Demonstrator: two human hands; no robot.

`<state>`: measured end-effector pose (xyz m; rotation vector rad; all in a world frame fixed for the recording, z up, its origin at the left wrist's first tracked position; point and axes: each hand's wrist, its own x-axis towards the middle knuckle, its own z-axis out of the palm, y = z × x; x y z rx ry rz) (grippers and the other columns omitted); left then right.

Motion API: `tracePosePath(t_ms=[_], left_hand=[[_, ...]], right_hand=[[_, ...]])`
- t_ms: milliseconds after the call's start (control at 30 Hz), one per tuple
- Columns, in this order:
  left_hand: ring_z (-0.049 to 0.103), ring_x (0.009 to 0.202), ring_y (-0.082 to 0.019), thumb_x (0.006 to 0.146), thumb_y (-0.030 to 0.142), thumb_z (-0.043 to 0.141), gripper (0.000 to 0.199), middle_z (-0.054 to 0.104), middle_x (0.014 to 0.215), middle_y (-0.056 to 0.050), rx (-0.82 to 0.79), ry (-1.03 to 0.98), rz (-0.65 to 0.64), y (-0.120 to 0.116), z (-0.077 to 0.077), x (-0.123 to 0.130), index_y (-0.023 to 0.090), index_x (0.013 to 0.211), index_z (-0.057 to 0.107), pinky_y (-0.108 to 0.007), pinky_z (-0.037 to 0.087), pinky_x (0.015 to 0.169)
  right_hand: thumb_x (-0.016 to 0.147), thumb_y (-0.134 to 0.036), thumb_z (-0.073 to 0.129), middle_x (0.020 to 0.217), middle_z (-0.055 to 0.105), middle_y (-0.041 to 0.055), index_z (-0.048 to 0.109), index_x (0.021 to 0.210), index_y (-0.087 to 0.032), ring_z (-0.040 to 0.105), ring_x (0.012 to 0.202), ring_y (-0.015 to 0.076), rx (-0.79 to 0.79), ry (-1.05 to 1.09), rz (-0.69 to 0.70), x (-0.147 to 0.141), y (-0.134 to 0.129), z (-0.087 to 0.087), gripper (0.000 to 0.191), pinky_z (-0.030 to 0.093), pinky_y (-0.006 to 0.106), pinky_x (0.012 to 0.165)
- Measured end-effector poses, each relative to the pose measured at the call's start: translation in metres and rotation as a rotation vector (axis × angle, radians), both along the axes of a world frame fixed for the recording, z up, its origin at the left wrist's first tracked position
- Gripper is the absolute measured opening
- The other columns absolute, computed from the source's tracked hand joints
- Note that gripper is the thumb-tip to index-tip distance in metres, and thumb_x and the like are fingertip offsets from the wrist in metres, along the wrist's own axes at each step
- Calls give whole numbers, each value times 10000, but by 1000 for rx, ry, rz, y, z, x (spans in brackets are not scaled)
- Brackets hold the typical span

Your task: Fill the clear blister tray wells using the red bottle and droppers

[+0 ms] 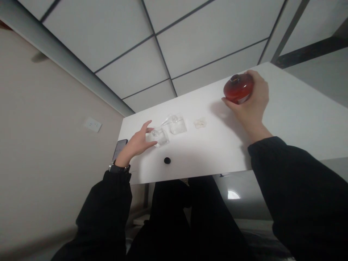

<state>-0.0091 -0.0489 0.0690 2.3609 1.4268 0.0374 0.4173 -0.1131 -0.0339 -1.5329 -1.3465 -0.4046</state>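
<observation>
My right hand (251, 101) grips a round red glass bottle (237, 88) from the far side, its dark cap tipped to the upper left. My left hand (137, 143) is spread at a small square clear glass bottle (160, 137), with its fingertips at or against the bottle's left side. Whether the fingers hold it is hard to tell. A second clear glass bottle (177, 125) stands just beyond, apart from my hands. Both bottles stand on a white table (285, 108).
A small pale flower-shaped object (199, 123) lies between the clear bottles and my right hand. A black round knob (167, 160) sits near the front edge, and a phone (120, 148) lies at the left edge by the wall. A wall socket (92, 124) is on the left.
</observation>
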Motion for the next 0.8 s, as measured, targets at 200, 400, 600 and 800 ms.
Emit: tracePosePath(t_ms=[200, 400, 600, 800], left_hand=[[524, 1536, -358, 846, 425, 773, 1020, 482, 1695, -214, -50, 0, -82, 28, 10, 0, 219, 1701, 255, -524, 438, 1235], [486, 1568, -310, 930, 558, 680, 912, 420, 1744, -184, -15, -28, -251, 36, 20, 56, 177, 1683, 335, -459, 363, 1298], [620, 1419, -334, 892, 450, 747, 896, 666, 1532, -156, 54, 111, -316, 44, 14, 94, 150, 1657, 388, -443, 442, 1193], [667, 1318, -328, 889, 508, 740, 912, 689, 1498, -134, 83, 177, -316, 43, 16, 80, 181, 1665, 389, -424, 478, 1110]], right_hand=[[948, -511, 773, 1549, 554, 229, 335, 1585, -196, 512, 1336, 426, -16, 15, 8, 2, 1, 0, 835, 444, 606, 1082], [930, -497, 786, 1547, 568, 194, 314, 1614, -262, 510, 1331, 428, -5, 29, -2, -1, 2, -2, 864, 445, 633, 1073], [882, -499, 825, 1563, 554, 175, 325, 1584, -290, 495, 1371, 419, -23, 80, -13, 0, 3, -1, 886, 431, 653, 1129], [727, -529, 903, 1542, 529, 217, 424, 1525, -136, 479, 1428, 428, 13, 147, 48, 7, 8, -5, 1011, 366, 663, 1217]])
